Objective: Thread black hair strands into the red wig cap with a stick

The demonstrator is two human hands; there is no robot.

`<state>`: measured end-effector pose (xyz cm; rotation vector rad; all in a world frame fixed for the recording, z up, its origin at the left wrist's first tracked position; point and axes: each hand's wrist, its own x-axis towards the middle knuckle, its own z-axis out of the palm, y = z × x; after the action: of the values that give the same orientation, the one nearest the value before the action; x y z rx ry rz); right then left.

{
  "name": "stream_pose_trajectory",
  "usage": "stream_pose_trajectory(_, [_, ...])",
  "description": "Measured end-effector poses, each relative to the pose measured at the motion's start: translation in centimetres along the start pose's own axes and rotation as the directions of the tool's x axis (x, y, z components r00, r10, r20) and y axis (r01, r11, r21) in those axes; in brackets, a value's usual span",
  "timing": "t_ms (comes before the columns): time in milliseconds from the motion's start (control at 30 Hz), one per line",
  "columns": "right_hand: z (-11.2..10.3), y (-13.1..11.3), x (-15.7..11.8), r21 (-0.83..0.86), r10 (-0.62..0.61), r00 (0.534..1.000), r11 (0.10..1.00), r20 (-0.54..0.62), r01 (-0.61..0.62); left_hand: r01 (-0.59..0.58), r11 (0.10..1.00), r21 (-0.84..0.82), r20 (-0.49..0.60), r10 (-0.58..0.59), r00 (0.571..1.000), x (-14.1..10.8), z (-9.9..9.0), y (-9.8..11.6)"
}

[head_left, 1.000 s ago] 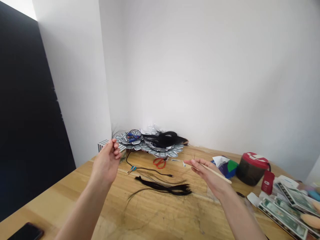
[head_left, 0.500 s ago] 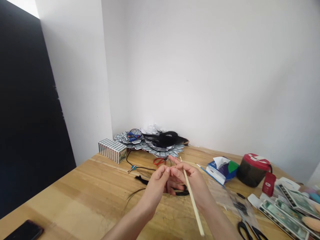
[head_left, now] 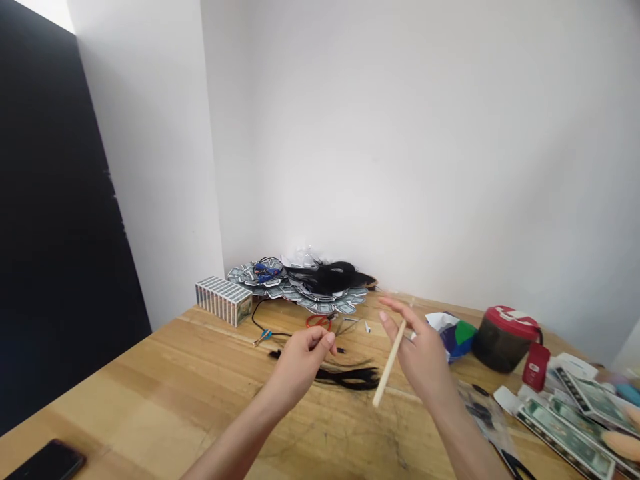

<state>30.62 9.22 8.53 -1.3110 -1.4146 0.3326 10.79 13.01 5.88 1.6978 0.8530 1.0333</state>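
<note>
My left hand [head_left: 311,352] is closed in a pinch over the middle of the table. Anything between its thumb and fingertip is too fine to make out. To its right, my right hand [head_left: 420,347] grips a thin pale wooden stick [head_left: 387,375] slanting down toward me. The thumb and index finger of that hand stretch forward, apart from the left hand. On the table below and between the hands lies a lock of black hair [head_left: 350,379], with loose strands around it.
Stacked small boxes [head_left: 224,300] stand back left, beside a heap of cards [head_left: 325,303] topped with a black hair bundle [head_left: 335,277]. On the right are a tissue pack [head_left: 457,337], a red-lidded round case [head_left: 506,339], scissors [head_left: 515,463] and lash boxes [head_left: 565,433]. A phone [head_left: 53,460] lies front left.
My hands, together before, have drawn apart. The right hand moved right with the wooden stick, whose near end swung left and up. The black hair lock now shows between them.
</note>
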Motion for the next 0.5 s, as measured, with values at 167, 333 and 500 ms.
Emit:
stream_pose_trajectory(167, [0.1,-2.9,-1.3,-0.084,-0.128,0.942,0.983,0.31,0.161,-0.054,0.995,0.08,0.074,0.048,0.996,0.1,-0.4,-0.2])
stream_pose_trajectory(333, [1.3,-3.1,-1.7,-0.133,-0.095,0.872,0.975,0.48,0.18,-0.043,0.996,0.081,0.111,0.033,0.993,-0.3,-0.5,0.8])
stream_pose_trajectory(500, [0.3,-2.5,-1.1,-0.143,-0.03,0.882,0.984,0.471,0.11,-0.024,0.996,0.087,0.113,0.014,0.994,-0.9,-1.0,1.8])
